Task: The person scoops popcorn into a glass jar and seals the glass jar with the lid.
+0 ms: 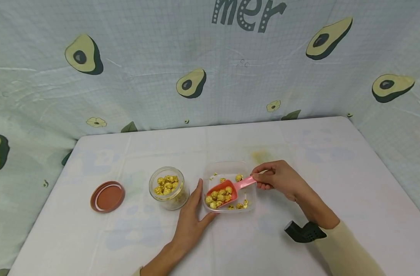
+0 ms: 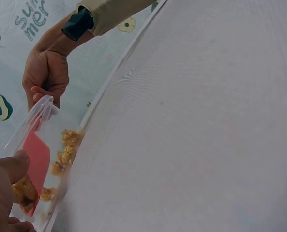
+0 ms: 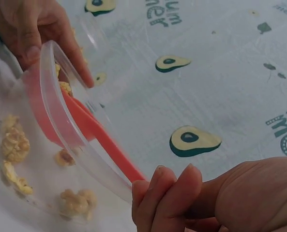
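A clear plastic container [image 1: 227, 167] sits on the white table and holds scattered yellow popcorn-like pieces [image 3: 12, 142]. A pink scoop [image 1: 222, 194] lies tilted inside it, loaded with several pieces. My right hand [image 1: 261, 179] pinches the scoop's handle [image 3: 115, 151] over the container's right rim. My left hand [image 1: 196, 207] rests flat on the table against the container's left wall, with fingers straight and the thumb at the front corner. Left of that hand stands an open glass jar [image 1: 168, 188] partly filled with the same pieces.
A brown jar lid [image 1: 107, 196] lies upside down on the table to the jar's left. An avocado-print cloth [image 1: 196, 82] hangs behind and beside the table. A black wrist-camera mount [image 1: 303, 231] sits on my right forearm.
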